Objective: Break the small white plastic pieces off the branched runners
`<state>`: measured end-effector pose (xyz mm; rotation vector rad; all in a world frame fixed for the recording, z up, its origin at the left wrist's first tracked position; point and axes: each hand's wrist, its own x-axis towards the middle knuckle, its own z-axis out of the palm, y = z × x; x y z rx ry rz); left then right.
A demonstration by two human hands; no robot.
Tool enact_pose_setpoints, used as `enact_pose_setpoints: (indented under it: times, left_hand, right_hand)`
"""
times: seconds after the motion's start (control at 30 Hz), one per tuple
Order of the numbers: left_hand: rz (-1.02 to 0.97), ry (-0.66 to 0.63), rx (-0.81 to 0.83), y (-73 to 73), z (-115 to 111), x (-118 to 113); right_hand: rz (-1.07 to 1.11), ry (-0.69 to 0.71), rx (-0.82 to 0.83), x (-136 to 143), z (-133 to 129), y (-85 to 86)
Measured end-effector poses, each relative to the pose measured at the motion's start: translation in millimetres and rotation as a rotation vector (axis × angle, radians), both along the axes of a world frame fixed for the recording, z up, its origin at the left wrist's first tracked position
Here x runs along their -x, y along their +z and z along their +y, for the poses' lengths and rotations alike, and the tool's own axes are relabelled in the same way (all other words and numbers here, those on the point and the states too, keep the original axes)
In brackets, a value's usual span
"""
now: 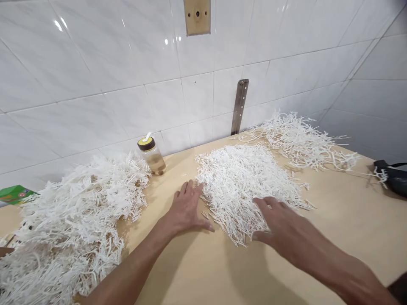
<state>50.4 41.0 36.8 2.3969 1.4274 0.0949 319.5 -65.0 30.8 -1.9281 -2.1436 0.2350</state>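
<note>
A flat pile of short white strands (244,182) lies on the pale wooden table (203,271) in front of me. At its left edge is my left hand (187,209), palm down, fingers apart and thumb stretched toward the pile, with nothing held. Over the near right part of the same pile is my right hand (276,222), its thumb and fingers spread, the fingertips at the strands. No strands show in its grasp. A large, loose heap of white strands (79,207) covers the table's left side.
Longer strands (302,140) form a heap at the back right. A lidded jar (154,156) stands by the tiled wall. A metal strip (240,106) leans there. A green packet (15,194) is at far left, a black object (394,178) at far right.
</note>
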Motion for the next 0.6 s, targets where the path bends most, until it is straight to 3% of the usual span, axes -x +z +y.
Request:
enact_pose_setpoints:
  times: [0.07, 0.13, 0.3, 0.43, 0.5, 0.6]
  left_hand:
    - [-0.056, -0.056, 0.016, -7.4, -7.6, -11.8]
    - [-0.109, -0.074, 0.004, -12.2, -10.9, -24.9]
    - [-0.267, -0.09, -0.097, -22.7, -8.2, -54.1]
    - [-0.523, -0.086, -0.129, -32.7, -2.1, -67.5]
    - [-0.636, -0.025, -0.121, -30.6, 0.6, -70.7]
    - [-0.738, 0.04, -0.126, -13.0, 5.1, -74.7]
  right_hand:
    - [-0.08, -0.116, -0.031, -27.3, -0.9, -16.3]
    - [-0.09, -0.155, -0.008, -37.2, -0.2, -26.9]
    - [0.013, -0.076, 0.015, 0.7, 14.0, -28.7]
    - [0.122, -0.118, -0.023, 32.4, 27.4, -28.7]
    - [0.175, -0.131, -0.058, 36.9, 30.7, -27.3]
    - [0.239, -0.124, -0.131, 34.0, 34.0, -17.0]
